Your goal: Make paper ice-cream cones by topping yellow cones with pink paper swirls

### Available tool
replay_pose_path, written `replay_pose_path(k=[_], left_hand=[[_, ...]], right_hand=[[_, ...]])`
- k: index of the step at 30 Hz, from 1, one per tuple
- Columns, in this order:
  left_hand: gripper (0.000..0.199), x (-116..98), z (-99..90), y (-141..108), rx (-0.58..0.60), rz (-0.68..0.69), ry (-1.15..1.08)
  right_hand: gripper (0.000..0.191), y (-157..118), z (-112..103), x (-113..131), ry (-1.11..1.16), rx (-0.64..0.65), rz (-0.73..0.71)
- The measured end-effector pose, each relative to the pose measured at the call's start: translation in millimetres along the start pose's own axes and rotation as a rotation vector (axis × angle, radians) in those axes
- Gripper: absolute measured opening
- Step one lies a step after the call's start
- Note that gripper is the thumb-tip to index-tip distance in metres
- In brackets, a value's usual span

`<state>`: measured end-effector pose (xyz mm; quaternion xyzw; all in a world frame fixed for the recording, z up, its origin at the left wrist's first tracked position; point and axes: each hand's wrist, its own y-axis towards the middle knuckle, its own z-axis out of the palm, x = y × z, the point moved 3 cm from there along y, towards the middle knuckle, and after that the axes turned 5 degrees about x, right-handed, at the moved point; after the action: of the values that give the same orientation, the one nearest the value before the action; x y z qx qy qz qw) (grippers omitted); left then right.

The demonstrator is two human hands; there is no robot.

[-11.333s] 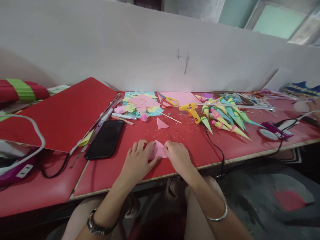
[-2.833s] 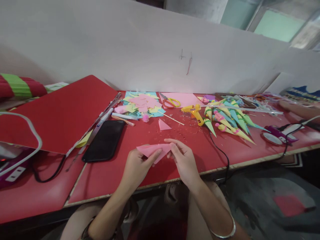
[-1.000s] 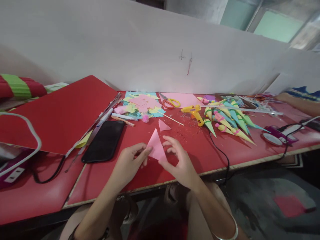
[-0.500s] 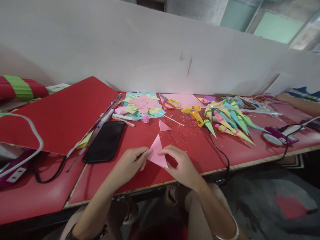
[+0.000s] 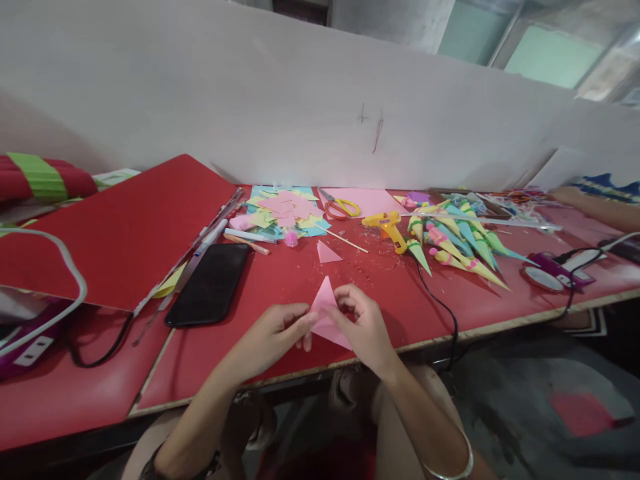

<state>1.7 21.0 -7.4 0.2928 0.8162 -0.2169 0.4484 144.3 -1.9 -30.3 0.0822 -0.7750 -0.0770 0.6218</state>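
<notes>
"What's in the box?"

"The shallow, dark-brown open box [image 5: 501, 208] at the back right of the red-topped desk [image 5: 270, 283] holds teal and whitish scraps (too small to name). A heap of yellow, green and blue paper cones [image 5: 470, 233] lies in front, partly hiding it."

"And the folded pink paper triangle [image 5: 325, 322]?"

"Just above the near edge of the desk, between the two hands. Its sharp tip points away from the person, towards the wall; the long axis leans, running from that tip down to a corner at the lower right."

"How is it held?"

"The left grip [image 5: 275, 337] pinches its left edge, thumb on top; the right grip [image 5: 365, 327] closes on its right side, thumb across the face."

"Anything beyond it?"

"A smaller pink paper triangle [image 5: 328, 253], flat on the desk, well apart from both hands."
</notes>
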Motion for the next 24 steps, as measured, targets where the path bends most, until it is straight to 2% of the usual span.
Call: replay_pose_path(k=[4, 12, 16, 18, 24], left_hand=[[0.037, 4, 0.0, 2, -0.038, -0.019, 0.057], [0.043, 6, -4.5, -1, -0.063, -0.066, -0.042], [0.043, 7, -5.5, -4, -0.003, -0.072, -0.105], [0.044, 7, -5.9, -5, 0.026, -0.085, -0.138], [0.046, 4, -4.3, -6, 0.095, -0.092, -0.166]], right_hand=[[0.012, 0, 0, -1, 0.0, -0.018, -0.007], [0.007, -3, -2, 6, -0.033, 0.035, -0.144], [0.032, -3, -5, 14, -0.117, 0.195, -0.309], [0.037, -4, -6, 16, -0.107, 0.256, -0.343], [0.015, -3, -7, 18, -0.055, 0.243, -0.331]])
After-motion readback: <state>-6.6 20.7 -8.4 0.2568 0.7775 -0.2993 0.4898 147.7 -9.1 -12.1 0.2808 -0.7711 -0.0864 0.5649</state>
